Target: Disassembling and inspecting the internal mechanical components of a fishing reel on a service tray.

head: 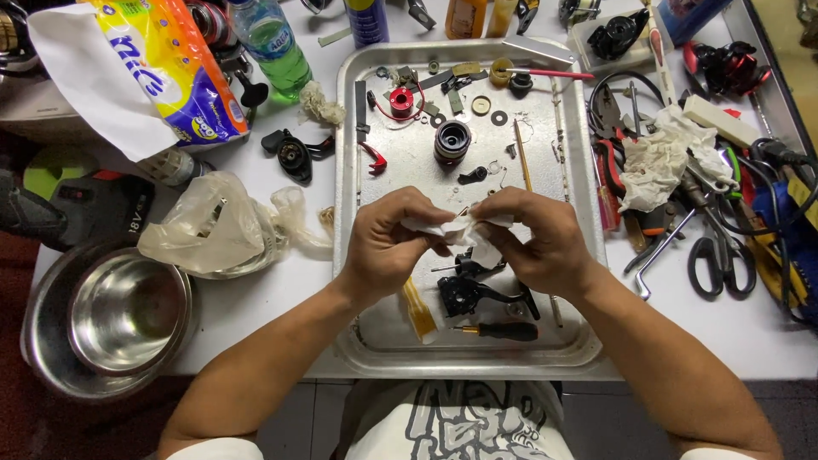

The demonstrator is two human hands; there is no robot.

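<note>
While both hands meet above the tray, entries run near to far.

Screwdriver: small, black handle (503, 330), lies on the near part of the tray (345, 255), tip pointing left.
Reel body: black part (473, 294) on the tray floor, just under the right hand, beside a yellow strip (418, 312).
Left hand: (388, 247) fingers curled, thumb and forefinger pinching the left end of the tissue (456, 228).
Right hand: (537, 238) fingers curled, pinching the right end of the same tissue; fingertips of the two hands nearly touching.
Tissue: white, crumpled, held between both hands above the tray's middle; whether a small part sits inside it, cannot tell.
Bowls: two steel bowls (102, 319), nested, at the near left table edge, well apart from the hands.
Bag: clear plastic bag (217, 226) left of the tray.
Spool: dark, round (452, 141), upright on the tray beyond the hands; red spool (401, 100) farther back left.
Rag: white, crumpled (660, 162), right of the tray, over pliers and scissors (720, 260).
Bottle: green plastic bottle (273, 47) at the far left, beside a yellow package (166, 64).
</note>
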